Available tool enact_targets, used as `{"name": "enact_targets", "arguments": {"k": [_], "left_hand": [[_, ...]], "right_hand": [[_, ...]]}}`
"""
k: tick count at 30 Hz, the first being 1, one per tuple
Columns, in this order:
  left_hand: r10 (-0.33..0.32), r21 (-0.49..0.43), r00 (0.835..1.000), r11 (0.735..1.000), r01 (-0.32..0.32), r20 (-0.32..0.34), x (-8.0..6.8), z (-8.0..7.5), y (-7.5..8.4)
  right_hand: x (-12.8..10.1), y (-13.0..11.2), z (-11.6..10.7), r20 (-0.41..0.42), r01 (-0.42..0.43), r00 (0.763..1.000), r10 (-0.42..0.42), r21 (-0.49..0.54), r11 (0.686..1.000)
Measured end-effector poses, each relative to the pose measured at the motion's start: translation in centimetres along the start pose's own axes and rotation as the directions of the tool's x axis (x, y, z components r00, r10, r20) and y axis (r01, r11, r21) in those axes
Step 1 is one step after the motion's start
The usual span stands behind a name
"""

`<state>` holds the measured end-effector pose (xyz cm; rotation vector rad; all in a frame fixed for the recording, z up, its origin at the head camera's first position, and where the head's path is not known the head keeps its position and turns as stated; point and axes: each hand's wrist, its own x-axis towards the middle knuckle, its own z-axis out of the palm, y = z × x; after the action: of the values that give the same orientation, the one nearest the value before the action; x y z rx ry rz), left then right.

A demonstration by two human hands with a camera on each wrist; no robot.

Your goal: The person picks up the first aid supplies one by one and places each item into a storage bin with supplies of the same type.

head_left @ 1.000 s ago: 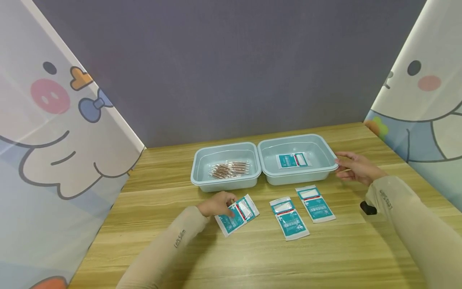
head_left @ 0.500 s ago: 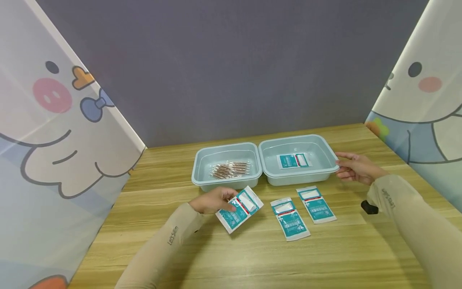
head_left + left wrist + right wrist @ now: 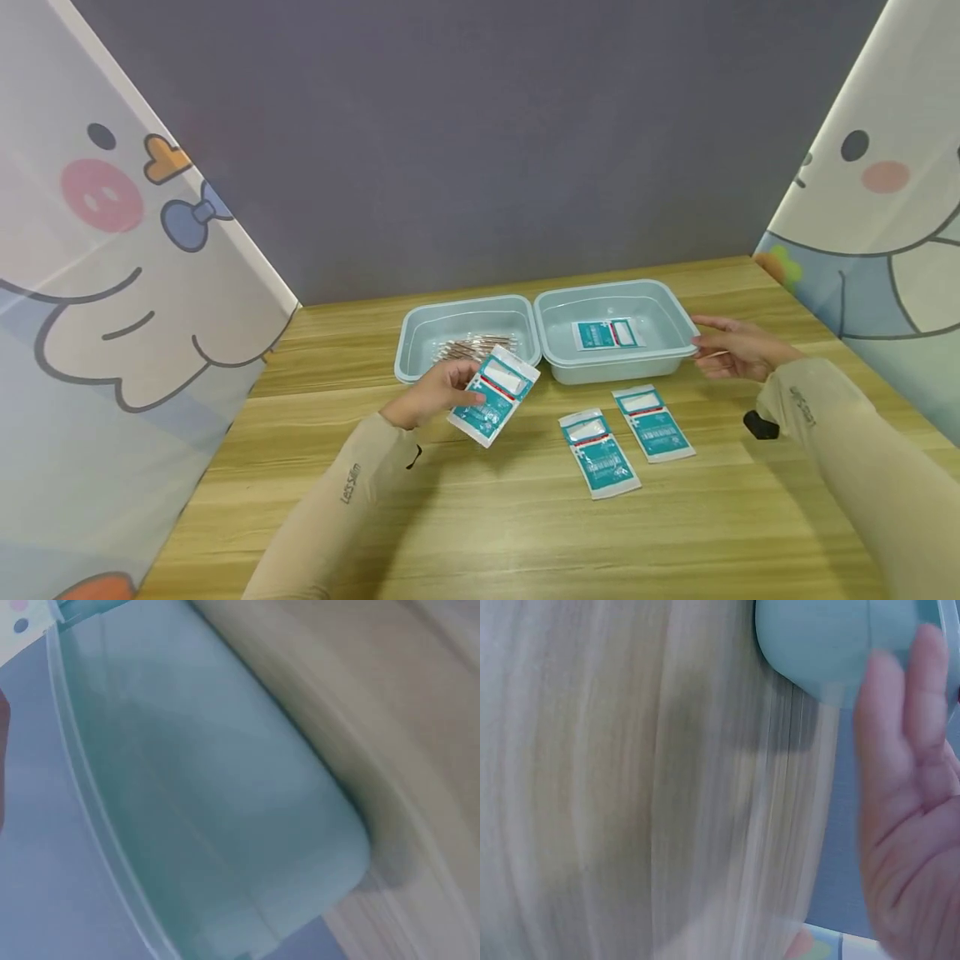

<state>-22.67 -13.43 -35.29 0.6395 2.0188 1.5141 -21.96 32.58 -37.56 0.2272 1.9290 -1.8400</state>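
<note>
Teal-and-white packet (image 3: 493, 396) sits just left of frame centre, lifted off the counter (image 3: 525, 533), pinched by the left hand (image 3: 431, 393) with fingers curled on its left edge; packet overlaps the near rim of the left tray (image 3: 408, 350). Left tray holds a bunch of brown sticks (image 3: 468, 346), partly hidden behind the packet. Right tray (image 3: 660, 304) touches the left tray, has one packet in tray (image 3: 606, 334) lying flat. Right hand (image 3: 731, 346) at right of centre, fingers straight and relaxed, tips at the right tray's rim, grasping nothing. Two more packets (image 3: 598, 452) and (image 3: 652, 422) lie flat on the counter below the right tray, side by side. Small black object (image 3: 761, 424) beside the right sleeve. Both wrist views blurred: tray wall and wood only
</note>
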Motion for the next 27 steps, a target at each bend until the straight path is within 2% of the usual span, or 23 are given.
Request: {"name": "enact_targets", "arguments": {"k": [4, 10, 19, 23, 27], "left_hand": [[-0.03, -0.017, 0.999, 0.999, 0.029, -0.043, 0.9, -0.2, 0.7], [-0.048, -0.055, 0.994, 0.998, 0.042, -0.097, 2.4, -0.5, 2.1], [-0.055, -0.023, 0.992, 0.998, 0.052, -0.114, 3.7, -0.3, 4.0], [-0.089, -0.054, 0.989, 0.995, 0.084, -0.119, 4.4, -0.3, 4.4], [-0.096, -0.11, 0.989, 0.99, 0.084, -0.111, 5.6, -0.5, 4.9]], "right_hand": [[0.0, -0.1, -0.1, -0.037, -0.017, 0.999, 0.015, -0.057, 0.998], [0.2, -0.5, -0.1, -0.042, -0.015, 0.999, 0.01, -0.106, 0.994], [0.1, -0.6, 0.1, -0.038, 0.023, 0.999, -0.034, -0.261, 0.965], [0.2, -0.5, 0.3, -0.037, 0.012, 0.999, -0.022, -0.262, 0.965], [0.1, -0.7, 0.3, -0.042, 0.027, 0.998, -0.042, -0.309, 0.951]]}}
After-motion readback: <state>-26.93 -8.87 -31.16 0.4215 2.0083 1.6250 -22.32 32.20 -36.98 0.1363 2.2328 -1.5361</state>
